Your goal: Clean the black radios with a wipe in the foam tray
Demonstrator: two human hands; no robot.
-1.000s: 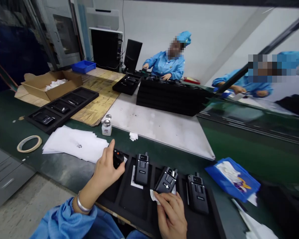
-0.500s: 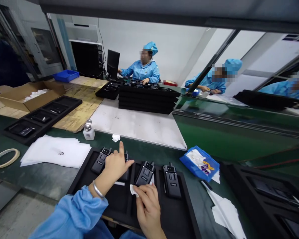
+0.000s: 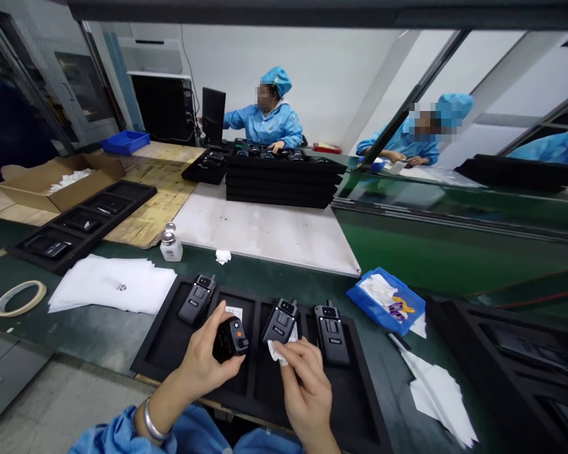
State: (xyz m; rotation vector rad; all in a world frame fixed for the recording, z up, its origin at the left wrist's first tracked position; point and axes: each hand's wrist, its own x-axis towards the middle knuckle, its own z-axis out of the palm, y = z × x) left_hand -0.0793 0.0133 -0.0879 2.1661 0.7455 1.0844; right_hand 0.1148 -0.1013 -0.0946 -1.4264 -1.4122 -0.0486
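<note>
My left hand (image 3: 203,359) is closed around a small black radio device (image 3: 231,337) with an orange button, lifted above the black foam tray (image 3: 170,343). My right hand (image 3: 303,384) pinches a small white wipe (image 3: 277,353) close to the device. Three more black devices stand in the tray's slots: one at the left (image 3: 196,299), one in the middle (image 3: 279,320), one at the right (image 3: 331,325). The slot under the lifted device shows a white label (image 3: 234,311).
White sheets (image 3: 113,290), a tape roll (image 3: 19,297) and a small bottle (image 3: 171,244) lie to the left. A blue bin (image 3: 385,301) of wipes sits at the right, beside loose paper (image 3: 438,394). Other people in blue work behind stacked black trays (image 3: 284,180).
My left hand has picked a device out of the second slot and drawn it toward me. My right hand has left the middle device and brought the wipe nearer the lifted one.
</note>
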